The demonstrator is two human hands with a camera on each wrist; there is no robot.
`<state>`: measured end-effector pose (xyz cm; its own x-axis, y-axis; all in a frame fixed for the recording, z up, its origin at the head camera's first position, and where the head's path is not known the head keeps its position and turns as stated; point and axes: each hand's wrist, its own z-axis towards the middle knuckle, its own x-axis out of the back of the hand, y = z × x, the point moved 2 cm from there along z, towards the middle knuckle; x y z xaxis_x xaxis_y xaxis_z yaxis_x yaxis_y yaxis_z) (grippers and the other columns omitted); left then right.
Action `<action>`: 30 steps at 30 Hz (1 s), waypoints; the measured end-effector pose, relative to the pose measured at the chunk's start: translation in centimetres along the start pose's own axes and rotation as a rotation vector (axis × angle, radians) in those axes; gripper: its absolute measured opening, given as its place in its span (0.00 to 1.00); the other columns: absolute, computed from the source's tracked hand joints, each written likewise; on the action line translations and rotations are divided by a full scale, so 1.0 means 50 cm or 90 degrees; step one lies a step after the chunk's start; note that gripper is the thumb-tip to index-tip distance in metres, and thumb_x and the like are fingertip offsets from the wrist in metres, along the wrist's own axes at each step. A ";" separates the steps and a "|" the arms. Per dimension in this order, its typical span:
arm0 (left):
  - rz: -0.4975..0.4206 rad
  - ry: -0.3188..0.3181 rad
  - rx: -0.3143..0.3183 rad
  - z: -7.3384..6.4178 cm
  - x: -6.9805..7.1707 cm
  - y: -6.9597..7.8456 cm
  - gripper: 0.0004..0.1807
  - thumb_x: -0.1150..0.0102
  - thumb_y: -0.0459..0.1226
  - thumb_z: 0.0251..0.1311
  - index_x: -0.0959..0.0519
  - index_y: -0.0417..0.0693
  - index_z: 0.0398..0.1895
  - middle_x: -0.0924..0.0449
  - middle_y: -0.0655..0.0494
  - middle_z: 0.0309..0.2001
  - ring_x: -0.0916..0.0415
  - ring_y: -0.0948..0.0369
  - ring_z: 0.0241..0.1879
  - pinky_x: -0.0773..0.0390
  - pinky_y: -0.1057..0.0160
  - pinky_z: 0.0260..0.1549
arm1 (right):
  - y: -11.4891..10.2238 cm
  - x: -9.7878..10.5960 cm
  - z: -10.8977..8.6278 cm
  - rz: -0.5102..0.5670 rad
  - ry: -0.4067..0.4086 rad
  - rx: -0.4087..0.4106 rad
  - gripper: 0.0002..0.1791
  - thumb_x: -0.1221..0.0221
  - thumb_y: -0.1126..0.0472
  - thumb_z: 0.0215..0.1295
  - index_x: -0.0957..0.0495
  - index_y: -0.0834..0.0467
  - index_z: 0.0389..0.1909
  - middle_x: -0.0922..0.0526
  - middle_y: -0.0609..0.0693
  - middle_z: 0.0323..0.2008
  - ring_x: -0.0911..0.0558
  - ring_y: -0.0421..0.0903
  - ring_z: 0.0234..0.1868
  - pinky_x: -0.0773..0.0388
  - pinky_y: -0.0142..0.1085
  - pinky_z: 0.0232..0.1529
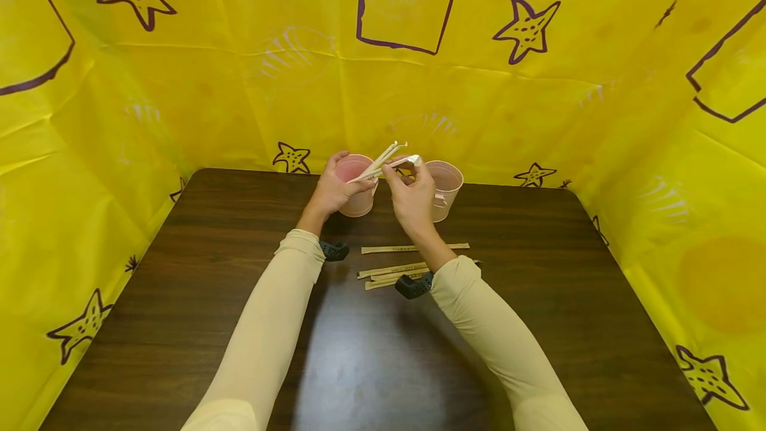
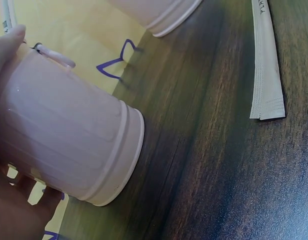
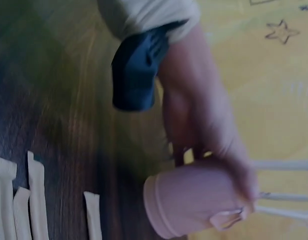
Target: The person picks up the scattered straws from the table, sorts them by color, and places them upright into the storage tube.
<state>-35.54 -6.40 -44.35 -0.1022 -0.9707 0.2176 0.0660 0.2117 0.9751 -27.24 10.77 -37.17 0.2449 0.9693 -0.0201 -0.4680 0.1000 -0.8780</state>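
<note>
My left hand [image 1: 335, 188] grips a small pink pail [image 1: 359, 203], tilted above the table, with its thumb over the rim. Slim, pale paper-wrapped sticks [image 1: 383, 157] slant out of its mouth; the right wrist view shows them beyond the left hand [image 3: 209, 115]. My right hand [image 1: 414, 198] pinches one stick whose whitish end [image 1: 414, 160] shows at its fingers. In the left wrist view, the fingers wrap the pail [image 2: 69, 125], whose small handle [image 2: 56, 56] sticks out near the rim. A second pink pail [image 1: 447, 181] stands right behind the right hand.
Several long, flat paper packets [image 1: 391, 270] lie on the dark wooden table [image 1: 239, 231] beneath the right forearm, one packet [image 1: 413, 249] apart from the others. A yellow sheet [image 1: 299, 98] with purple drawings hangs behind the table and along both sides.
</note>
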 end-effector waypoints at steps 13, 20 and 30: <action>-0.004 -0.011 0.009 -0.006 -0.009 0.003 0.58 0.19 0.51 0.46 0.45 0.56 0.78 0.33 0.45 0.70 0.31 0.48 0.67 0.31 0.46 0.70 | 0.041 -0.024 0.026 -0.071 -0.029 -0.057 0.10 0.34 0.65 0.67 0.21 0.64 0.45 0.14 0.58 0.45 0.19 0.44 0.47 0.25 0.33 0.39; 0.008 -0.003 0.000 -0.005 -0.010 0.006 0.58 0.19 0.50 0.47 0.45 0.54 0.79 0.33 0.44 0.70 0.31 0.48 0.67 0.31 0.46 0.69 | 0.044 -0.012 0.027 -0.068 -0.043 -0.081 0.18 0.31 0.62 0.65 0.21 0.64 0.52 0.15 0.59 0.49 0.20 0.43 0.48 0.25 0.33 0.47; 0.072 -0.014 -0.003 -0.002 0.004 0.006 0.62 0.19 0.52 0.47 0.48 0.56 0.82 0.36 0.42 0.74 0.35 0.46 0.71 0.36 0.43 0.72 | 0.038 0.069 -0.016 -0.182 -0.128 -0.075 0.25 0.30 0.58 0.64 0.25 0.65 0.57 0.19 0.61 0.53 0.27 0.44 0.30 0.31 0.28 0.32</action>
<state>-35.45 -6.54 -44.03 -0.1151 -0.9378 0.3276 0.0837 0.3194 0.9439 -26.59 14.11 -39.29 0.1750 0.9319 0.3178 -0.3016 0.3580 -0.8837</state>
